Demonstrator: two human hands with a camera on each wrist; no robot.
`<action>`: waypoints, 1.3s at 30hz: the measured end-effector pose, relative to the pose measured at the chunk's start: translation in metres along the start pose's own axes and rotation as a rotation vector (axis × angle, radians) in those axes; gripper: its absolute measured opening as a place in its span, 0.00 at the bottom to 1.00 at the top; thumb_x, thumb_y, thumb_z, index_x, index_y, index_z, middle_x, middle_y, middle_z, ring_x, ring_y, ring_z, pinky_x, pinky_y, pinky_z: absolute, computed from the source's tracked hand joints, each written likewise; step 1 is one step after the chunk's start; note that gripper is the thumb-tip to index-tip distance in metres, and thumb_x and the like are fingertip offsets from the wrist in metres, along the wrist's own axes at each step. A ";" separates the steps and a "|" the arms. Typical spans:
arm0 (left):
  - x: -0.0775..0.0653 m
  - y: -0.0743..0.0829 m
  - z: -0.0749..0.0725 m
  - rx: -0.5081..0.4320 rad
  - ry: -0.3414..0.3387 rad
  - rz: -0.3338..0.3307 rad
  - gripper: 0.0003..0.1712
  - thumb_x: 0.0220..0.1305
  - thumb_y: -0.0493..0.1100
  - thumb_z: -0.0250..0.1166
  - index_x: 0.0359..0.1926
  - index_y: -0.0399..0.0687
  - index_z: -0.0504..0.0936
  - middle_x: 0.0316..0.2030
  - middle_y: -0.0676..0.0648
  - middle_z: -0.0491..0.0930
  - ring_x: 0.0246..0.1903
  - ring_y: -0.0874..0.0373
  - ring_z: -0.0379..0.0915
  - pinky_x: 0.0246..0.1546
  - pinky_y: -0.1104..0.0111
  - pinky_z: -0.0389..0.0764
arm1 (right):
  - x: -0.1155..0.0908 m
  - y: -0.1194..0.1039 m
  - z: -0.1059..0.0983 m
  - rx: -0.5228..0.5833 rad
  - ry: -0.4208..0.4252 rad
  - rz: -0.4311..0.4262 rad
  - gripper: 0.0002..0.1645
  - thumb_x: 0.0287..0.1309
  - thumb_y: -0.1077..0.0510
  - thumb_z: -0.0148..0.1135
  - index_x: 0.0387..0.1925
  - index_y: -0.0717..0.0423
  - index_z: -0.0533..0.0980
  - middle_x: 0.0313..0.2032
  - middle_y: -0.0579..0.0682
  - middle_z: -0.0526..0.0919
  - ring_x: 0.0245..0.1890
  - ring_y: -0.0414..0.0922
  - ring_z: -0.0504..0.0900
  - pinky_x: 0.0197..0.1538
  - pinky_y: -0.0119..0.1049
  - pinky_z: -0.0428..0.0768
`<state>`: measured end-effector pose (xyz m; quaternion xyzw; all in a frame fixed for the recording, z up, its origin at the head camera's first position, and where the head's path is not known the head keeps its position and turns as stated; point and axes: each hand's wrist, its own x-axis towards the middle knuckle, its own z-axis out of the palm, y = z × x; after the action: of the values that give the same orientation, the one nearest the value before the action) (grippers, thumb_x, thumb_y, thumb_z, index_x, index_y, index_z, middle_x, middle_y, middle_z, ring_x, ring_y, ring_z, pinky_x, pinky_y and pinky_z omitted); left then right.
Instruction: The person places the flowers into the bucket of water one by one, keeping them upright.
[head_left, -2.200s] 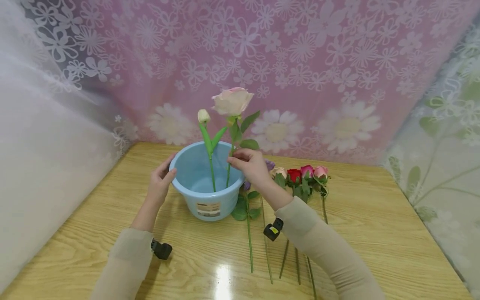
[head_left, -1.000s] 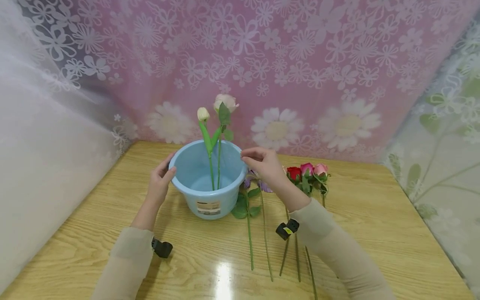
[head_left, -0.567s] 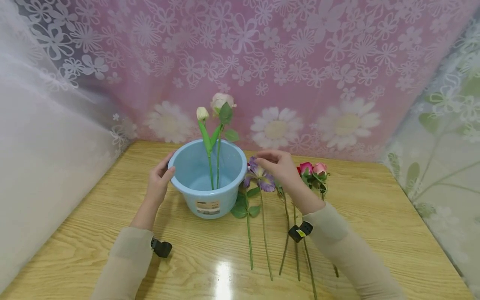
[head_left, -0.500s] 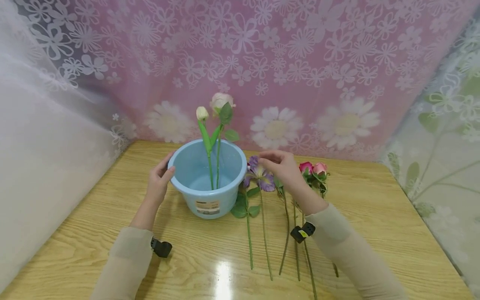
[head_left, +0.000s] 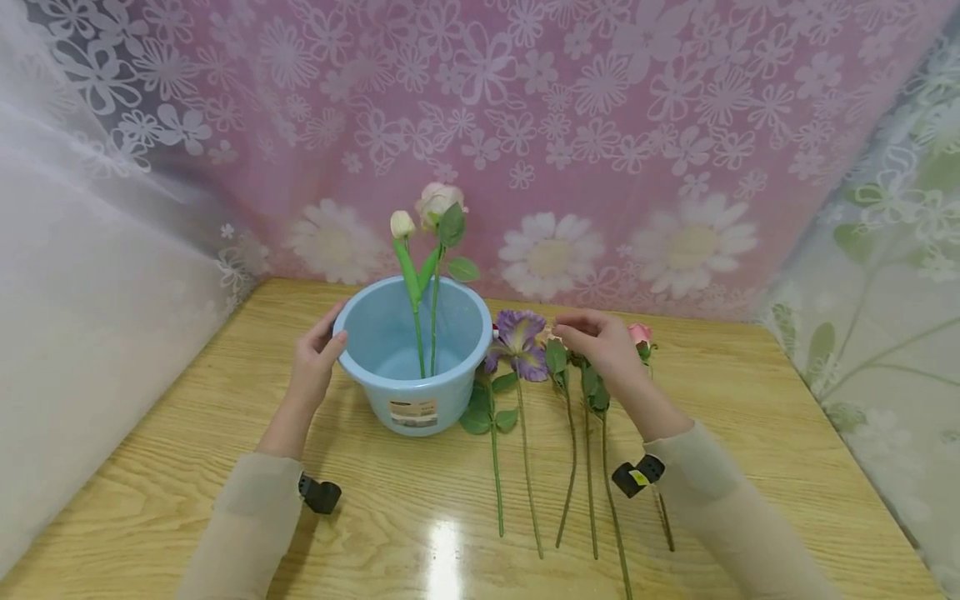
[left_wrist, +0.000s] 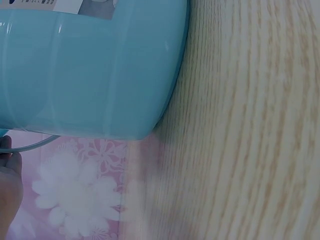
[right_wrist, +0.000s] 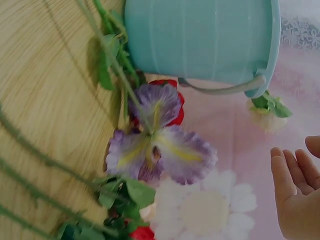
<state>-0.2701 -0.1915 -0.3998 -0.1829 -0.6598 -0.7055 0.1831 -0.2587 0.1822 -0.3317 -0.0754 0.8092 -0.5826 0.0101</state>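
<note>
My left hand [head_left: 315, 362] holds the left rim of a light blue bucket [head_left: 452, 402], thumb over the edge. In the left wrist view only part of that hand [left_wrist: 9, 192] shows, at the bucket's grey handle. A white tulip [head_left: 402, 224] and a pale pink rose [head_left: 438, 207] stand in the bucket. My right hand [head_left: 609, 348], holding nothing, hovers over the flowers lying to the right, its fingers bent loosely. It hides some rose heads. Left of it lie a purple iris [head_left: 531, 364] and a peach rose, mostly covered by the fingers.
A pink rose [head_left: 640, 334] lies at the far right. Beside the bucket, a red rose [right_wrist: 181, 107] is partly behind the iris. Several stems point toward the front of the wooden table [head_left: 375, 517]. A pink floral curtain [head_left: 675, 125] hangs behind.
My right hand has let go of the pale pink rose, now leaning in the bucket, and moved right past the iris over the rose heads. The left hand stays on the rim.
</note>
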 end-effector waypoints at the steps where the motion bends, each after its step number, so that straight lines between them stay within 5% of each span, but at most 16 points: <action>1: 0.000 0.000 0.000 -0.003 0.000 -0.001 0.26 0.60 0.29 0.48 0.60 0.25 0.58 0.60 0.32 0.56 0.60 0.46 0.52 0.50 0.76 0.65 | -0.001 0.001 -0.002 -0.001 0.005 0.006 0.25 0.56 0.51 0.57 0.50 0.64 0.71 0.47 0.60 0.74 0.44 0.47 0.74 0.46 0.39 0.74; 11: 0.000 0.000 0.000 0.000 -0.001 0.006 0.26 0.60 0.29 0.48 0.60 0.26 0.58 0.60 0.32 0.57 0.60 0.47 0.53 0.50 0.76 0.65 | -0.009 0.020 -0.023 -0.066 0.038 -0.020 0.22 0.57 0.55 0.56 0.48 0.68 0.72 0.45 0.63 0.74 0.35 0.36 0.77 0.43 0.35 0.76; 25: -0.001 0.003 0.001 0.015 0.004 -0.005 0.26 0.60 0.29 0.48 0.60 0.28 0.59 0.60 0.33 0.57 0.59 0.49 0.56 0.49 0.77 0.67 | -0.026 0.040 -0.051 -0.059 0.056 0.032 0.28 0.58 0.52 0.55 0.51 0.71 0.67 0.46 0.56 0.73 0.38 0.32 0.74 0.44 0.28 0.74; 31: -0.001 0.003 0.002 0.016 -0.003 -0.005 0.26 0.60 0.28 0.47 0.60 0.28 0.58 0.60 0.33 0.57 0.59 0.49 0.55 0.49 0.77 0.66 | -0.033 0.052 -0.062 -0.113 0.055 0.026 0.26 0.59 0.53 0.53 0.50 0.72 0.68 0.44 0.60 0.74 0.40 0.38 0.76 0.44 0.33 0.75; 39: -0.001 0.002 0.001 -0.014 -0.001 -0.011 0.26 0.60 0.28 0.47 0.60 0.27 0.57 0.61 0.31 0.54 0.60 0.47 0.52 0.50 0.77 0.65 | -0.046 0.066 -0.074 -0.150 0.018 0.069 0.25 0.60 0.56 0.52 0.50 0.75 0.67 0.43 0.63 0.76 0.36 0.33 0.76 0.46 0.37 0.74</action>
<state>-0.2677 -0.1907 -0.3985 -0.1811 -0.6559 -0.7110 0.1777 -0.2286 0.2786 -0.3736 -0.0430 0.8528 -0.5202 0.0172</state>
